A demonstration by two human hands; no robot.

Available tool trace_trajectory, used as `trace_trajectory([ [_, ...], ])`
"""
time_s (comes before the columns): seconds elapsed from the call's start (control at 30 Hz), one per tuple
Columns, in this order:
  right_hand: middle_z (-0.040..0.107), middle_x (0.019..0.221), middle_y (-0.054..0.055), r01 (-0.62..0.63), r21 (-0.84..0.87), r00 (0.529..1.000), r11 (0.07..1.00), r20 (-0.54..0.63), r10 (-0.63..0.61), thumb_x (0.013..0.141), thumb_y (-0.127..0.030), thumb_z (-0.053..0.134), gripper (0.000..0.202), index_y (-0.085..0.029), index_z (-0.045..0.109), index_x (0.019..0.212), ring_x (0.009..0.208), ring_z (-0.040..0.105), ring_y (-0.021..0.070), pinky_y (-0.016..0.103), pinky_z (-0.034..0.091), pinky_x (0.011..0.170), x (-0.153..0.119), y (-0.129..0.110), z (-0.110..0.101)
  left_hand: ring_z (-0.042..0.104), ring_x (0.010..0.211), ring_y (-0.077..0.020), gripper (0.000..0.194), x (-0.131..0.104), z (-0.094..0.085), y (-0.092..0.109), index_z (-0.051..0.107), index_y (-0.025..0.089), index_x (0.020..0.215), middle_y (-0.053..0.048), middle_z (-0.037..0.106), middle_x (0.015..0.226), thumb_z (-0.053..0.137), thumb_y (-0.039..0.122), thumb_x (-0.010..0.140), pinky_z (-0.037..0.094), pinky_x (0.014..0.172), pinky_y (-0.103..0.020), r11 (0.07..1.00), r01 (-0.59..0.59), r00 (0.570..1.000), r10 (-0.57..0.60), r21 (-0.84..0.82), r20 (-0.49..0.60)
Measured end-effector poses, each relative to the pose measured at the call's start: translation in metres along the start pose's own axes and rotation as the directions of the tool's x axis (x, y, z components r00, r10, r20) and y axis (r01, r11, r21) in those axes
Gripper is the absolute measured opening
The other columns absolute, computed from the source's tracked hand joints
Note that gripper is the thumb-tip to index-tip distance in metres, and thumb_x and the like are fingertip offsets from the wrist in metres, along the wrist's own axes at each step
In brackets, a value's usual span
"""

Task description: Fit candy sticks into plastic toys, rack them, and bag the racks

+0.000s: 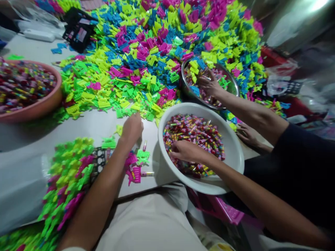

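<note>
One huge heap of plastic combs (157,52) covered the far desk (86,127). Three bowls held small multicoloured sticks: pink bowl (44,104) far left, white bowl (232,146) near, steel bowl (232,85) far right. The right hand (187,150) reached into the white one, its grip curled on the sticks (195,134); the left hand (132,128) lay knuckles-up among loose combs, grip impossible to tell.

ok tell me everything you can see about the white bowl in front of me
The white bowl is round, deep and smooth, plastic by the look. It sits tilted at the table's near edge, overhanging toward the lap, roughly half full of small multicoloured tube-like pieces. The right hand rests inside on them. A steel bowl stands just behind it.
</note>
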State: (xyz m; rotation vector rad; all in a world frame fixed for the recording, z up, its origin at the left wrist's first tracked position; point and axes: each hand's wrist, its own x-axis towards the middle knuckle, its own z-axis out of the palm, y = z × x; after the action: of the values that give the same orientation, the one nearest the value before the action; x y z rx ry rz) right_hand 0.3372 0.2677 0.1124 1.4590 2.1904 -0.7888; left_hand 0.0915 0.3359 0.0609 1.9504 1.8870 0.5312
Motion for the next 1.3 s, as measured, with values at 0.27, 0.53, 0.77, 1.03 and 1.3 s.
trace_trajectory([
  [0.27, 0.071, 0.084, 0.002, 0.073, 0.196, 0.974, 0.978, -0.226, -0.027, 0.102, -0.026, 0.065, 0.010, -0.017, 0.066, 0.106, 0.071, 0.060, 0.0167, 0.028, 0.042, 0.064, -0.052, -0.013, -0.024, 0.077, 0.092, -0.0241, 0.051, -0.049, -0.034, -0.013, 0.067, 0.016, 0.149, -0.012, 0.079, 0.119, 0.070, 0.029, 0.099, 0.068, 0.083, -0.036, 0.867, 0.088, 0.994, -0.108, -0.491, -0.013],
  [0.53, 0.077, 0.114, 0.004, 0.465, 0.467, 0.664, 0.752, -0.746, 0.053, 0.110, -0.025, 0.065, 0.018, -0.027, 0.071, 0.126, 0.097, 0.076, 0.0165, 0.026, 0.061, 0.078, -0.099, -0.081, 0.008, 0.076, 0.076, -0.0126, 0.043, -0.151, -0.059, 0.018, 0.076, 0.023, 0.121, 0.000, 0.080, 0.096, 0.094, 0.040, 0.085, 0.064, 0.073, -0.019, 0.084, 0.319, 0.942, -0.133, -0.944, 0.307],
  [0.77, 0.075, 0.105, 0.003, 0.443, 0.152, 0.446, 0.883, -0.892, -0.071, 0.106, -0.009, 0.065, 0.028, -0.021, 0.064, 0.131, 0.087, 0.070, 0.0136, 0.027, 0.059, 0.080, -0.079, -0.112, 0.028, 0.074, 0.092, -0.0108, 0.023, -0.167, -0.059, 0.036, 0.082, 0.027, 0.116, -0.001, 0.078, 0.108, 0.085, 0.036, 0.095, 0.061, 0.078, -0.012, 0.270, 0.170, 0.982, -0.132, -0.948, 0.139],
  [1.03, 0.076, 0.112, 0.007, 0.401, 0.076, 0.453, 0.913, -0.882, -0.125, 0.108, -0.008, 0.063, 0.028, -0.018, 0.061, 0.134, 0.101, 0.073, 0.0172, 0.031, 0.059, 0.090, -0.074, -0.114, 0.035, 0.072, 0.102, -0.0135, 0.017, -0.171, -0.053, 0.038, 0.082, 0.027, 0.114, -0.002, 0.073, 0.115, 0.080, 0.032, 0.099, 0.064, 0.080, -0.014, 0.297, 0.093, 0.990, -0.130, -0.950, 0.057],
  [1.3, 0.073, 0.108, 0.003, 0.465, 0.327, 0.632, 0.823, -0.773, -0.050, 0.113, -0.017, 0.057, 0.018, -0.023, 0.066, 0.128, 0.097, 0.074, 0.0158, 0.029, 0.061, 0.092, -0.076, -0.105, 0.025, 0.071, 0.118, -0.0130, 0.018, -0.175, -0.045, 0.025, 0.083, 0.034, 0.118, -0.002, 0.069, 0.130, 0.076, 0.027, 0.102, 0.063, 0.088, -0.012, 0.392, -0.030, 0.998, -0.039, -0.919, -0.049],
])
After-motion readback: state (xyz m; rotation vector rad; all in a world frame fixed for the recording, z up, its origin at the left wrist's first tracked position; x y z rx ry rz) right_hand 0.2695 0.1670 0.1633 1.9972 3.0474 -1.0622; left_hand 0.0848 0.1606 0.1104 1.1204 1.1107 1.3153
